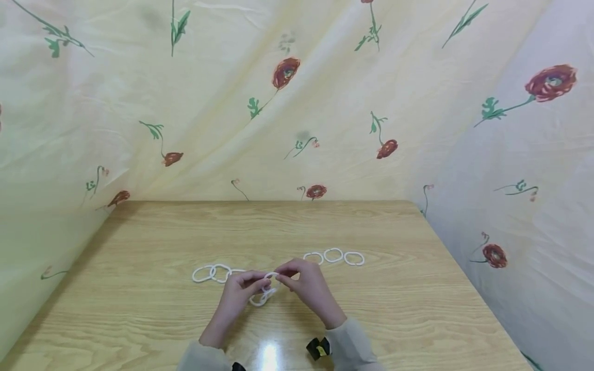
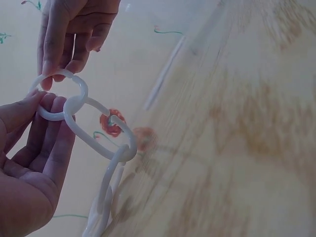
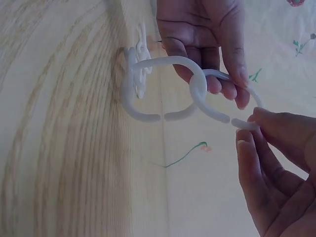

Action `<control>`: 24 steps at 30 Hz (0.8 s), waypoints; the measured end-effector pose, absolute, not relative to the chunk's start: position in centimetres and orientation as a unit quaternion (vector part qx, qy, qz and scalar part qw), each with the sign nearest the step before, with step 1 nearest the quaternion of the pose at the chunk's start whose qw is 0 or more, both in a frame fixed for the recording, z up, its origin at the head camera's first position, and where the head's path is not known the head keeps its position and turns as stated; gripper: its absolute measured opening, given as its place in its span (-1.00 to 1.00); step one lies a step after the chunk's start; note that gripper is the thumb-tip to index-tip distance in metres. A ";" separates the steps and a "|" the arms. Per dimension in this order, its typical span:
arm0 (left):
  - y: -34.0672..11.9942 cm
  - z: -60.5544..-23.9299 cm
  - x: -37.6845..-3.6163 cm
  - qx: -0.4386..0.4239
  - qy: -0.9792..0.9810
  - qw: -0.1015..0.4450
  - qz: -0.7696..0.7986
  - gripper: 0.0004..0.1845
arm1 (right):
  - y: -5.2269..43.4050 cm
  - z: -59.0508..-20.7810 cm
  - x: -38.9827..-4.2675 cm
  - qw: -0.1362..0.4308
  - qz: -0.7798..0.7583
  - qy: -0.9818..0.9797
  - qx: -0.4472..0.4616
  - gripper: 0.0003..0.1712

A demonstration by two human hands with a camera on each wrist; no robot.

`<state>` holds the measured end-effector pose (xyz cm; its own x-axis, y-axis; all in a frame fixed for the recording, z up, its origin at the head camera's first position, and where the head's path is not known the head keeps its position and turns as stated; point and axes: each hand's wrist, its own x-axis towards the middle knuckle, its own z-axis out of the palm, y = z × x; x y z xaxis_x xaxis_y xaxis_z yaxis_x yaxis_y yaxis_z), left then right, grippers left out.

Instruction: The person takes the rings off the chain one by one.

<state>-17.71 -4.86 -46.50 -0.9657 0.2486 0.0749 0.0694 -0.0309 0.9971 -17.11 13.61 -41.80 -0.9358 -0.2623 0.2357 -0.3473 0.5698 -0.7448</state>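
Note:
Both hands hold one white plastic chain link (image 2: 84, 91) up over the table. My left hand (image 1: 238, 294) pinches one side between thumb and fingers. Thumb and fingertips of my right hand (image 1: 310, 284) pinch the other side; in the right wrist view, a small gap in the ring shows right beside these fingertips. A second link (image 3: 170, 60), with its own gap, hangs through the held one. Further links (image 2: 101, 190) trail down from it. On the table left of my left hand lie joined links (image 1: 202, 280), partly hidden behind that hand.
Three separate white links lie behind my right hand: a left one (image 1: 313, 253), a middle one (image 1: 333, 261) and a right one (image 1: 354, 264). The wooden table (image 1: 394, 309) meets a flower-printed cloth (image 1: 209, 103) at its back and sides.

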 end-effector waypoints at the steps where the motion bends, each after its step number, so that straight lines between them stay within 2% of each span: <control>1: -4.9 -46.6 -17.8 0.114 0.693 0.063 0.709 -0.73 | 13.5 -41.8 -17.1 0.050 0.429 -0.885 0.172 -0.91; 15: -4.5 -46.6 -17.7 0.077 0.714 0.057 0.694 -0.70 | 13.7 -41.8 -17.3 0.052 0.449 -0.878 0.157 -0.93; 24: -4.6 -46.8 -17.7 0.106 0.700 0.079 0.702 -0.67 | 14.2 -41.7 -17.5 0.050 0.491 -0.859 0.140 -0.88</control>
<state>-17.74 -4.61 -46.78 -0.9650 0.2592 0.0389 0.0380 -0.0085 0.9992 -17.53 14.21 -41.70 -0.9559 -0.1912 0.2231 -0.2893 0.4795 -0.8285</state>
